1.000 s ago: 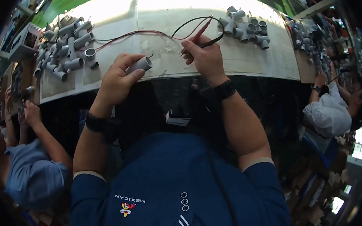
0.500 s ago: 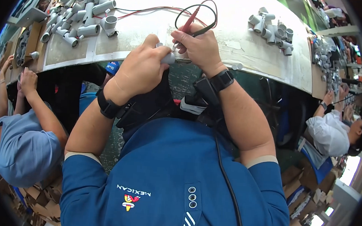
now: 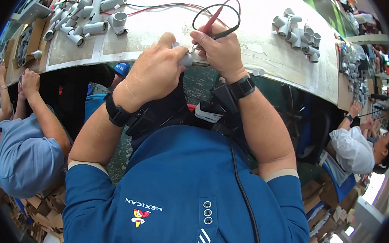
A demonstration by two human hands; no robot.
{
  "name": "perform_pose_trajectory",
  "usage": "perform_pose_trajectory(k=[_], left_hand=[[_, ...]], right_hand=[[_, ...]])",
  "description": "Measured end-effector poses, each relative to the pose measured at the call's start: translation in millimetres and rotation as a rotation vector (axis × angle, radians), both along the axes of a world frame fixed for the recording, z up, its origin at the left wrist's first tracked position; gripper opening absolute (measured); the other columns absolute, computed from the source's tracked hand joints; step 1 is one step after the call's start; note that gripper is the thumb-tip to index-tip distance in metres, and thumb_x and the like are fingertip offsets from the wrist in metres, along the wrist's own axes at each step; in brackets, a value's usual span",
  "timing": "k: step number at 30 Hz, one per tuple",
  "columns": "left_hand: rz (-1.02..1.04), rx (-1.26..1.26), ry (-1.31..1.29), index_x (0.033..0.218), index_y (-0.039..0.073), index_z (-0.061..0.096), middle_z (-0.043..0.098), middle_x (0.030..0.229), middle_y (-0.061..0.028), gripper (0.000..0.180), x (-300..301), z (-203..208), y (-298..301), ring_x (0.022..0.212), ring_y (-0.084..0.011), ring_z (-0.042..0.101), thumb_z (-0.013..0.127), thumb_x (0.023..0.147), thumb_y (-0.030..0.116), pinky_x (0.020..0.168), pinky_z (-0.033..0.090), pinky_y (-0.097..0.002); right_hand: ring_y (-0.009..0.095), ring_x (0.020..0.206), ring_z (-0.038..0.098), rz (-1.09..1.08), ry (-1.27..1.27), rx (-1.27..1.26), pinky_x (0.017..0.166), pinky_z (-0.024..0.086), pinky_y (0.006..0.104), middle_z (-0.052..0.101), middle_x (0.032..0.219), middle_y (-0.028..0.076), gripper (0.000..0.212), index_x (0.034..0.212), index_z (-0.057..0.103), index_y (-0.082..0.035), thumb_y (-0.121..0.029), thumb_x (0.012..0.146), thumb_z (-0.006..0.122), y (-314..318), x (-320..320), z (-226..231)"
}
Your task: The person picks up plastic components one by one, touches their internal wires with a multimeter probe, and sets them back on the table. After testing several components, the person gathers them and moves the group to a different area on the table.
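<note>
My left hand [image 3: 153, 75] is closed around a small light-grey plastic tube fitting [image 3: 187, 60] at the near edge of the table. Most of that fitting is hidden by the fingers. In my right hand [image 3: 225, 56] I grip a red test probe [image 3: 212, 20] together with a black test probe [image 3: 222, 33], both slanting up from the fingers. Their tips point down to the left, at the end of the fitting; whether they touch it I cannot tell. Red and black leads [image 3: 178, 4] loop above the hand and run left across the tabletop.
A large heap of grey tube fittings [image 3: 95, 13] lies at the left, a smaller heap [image 3: 296, 33] at the right. One small grey cap [image 3: 258, 72] rests on the near table edge [image 3: 296, 81]. Co-workers sit left [image 3: 32, 148] and right [image 3: 351, 146]. A dark cable [image 3: 245, 199] hangs down my shirt.
The whole view has shifted slightly, with table and hands appearing a little further right. Both hands keep their grip, and the probes stay at the fitting's end.
</note>
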State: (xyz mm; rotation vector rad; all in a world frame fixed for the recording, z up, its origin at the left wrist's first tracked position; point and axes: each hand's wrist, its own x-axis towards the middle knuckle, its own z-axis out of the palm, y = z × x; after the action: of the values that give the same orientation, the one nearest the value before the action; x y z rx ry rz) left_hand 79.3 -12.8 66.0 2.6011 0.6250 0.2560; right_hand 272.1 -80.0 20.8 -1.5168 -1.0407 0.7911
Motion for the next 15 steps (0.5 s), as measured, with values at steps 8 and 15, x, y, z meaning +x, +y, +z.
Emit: perform_pose_trajectory(k=[8, 15], left_hand=[[0.024, 0.027, 0.001, 0.116, 0.000, 0.069, 0.059, 0.118, -0.0228, 0.030, 4.9, 1.8, -6.6, 0.101, -0.0428, 0.068, 0.075, 0.088, 0.008, 0.091, 0.056, -0.0478], [0.025, 0.024, -0.008, 0.123, 0.003, 0.068, 0.057, 0.125, -0.0216, 0.036, 6.1, 3.4, -14.3, 0.105, -0.0414, 0.068, 0.076, 0.088, 0.008, 0.094, 0.055, -0.0462]], right_hand=[[0.006, 0.061, 0.064, -0.020, -0.135, 0.082, 0.054, 0.051, 0.0222, 0.072, 0.079, 0.002, 0.022, 0.101, 0.072, -0.002, -0.022, 0.098, 0.078, -2.8, 3.1, -16.2], [0.007, 0.061, 0.063, -0.017, -0.173, 0.056, 0.054, 0.050, 0.0230, 0.073, 0.078, 0.003, 0.020, 0.100, 0.072, -0.002, -0.021, 0.097, 0.079, -3.2, 5.4, -15.1]])
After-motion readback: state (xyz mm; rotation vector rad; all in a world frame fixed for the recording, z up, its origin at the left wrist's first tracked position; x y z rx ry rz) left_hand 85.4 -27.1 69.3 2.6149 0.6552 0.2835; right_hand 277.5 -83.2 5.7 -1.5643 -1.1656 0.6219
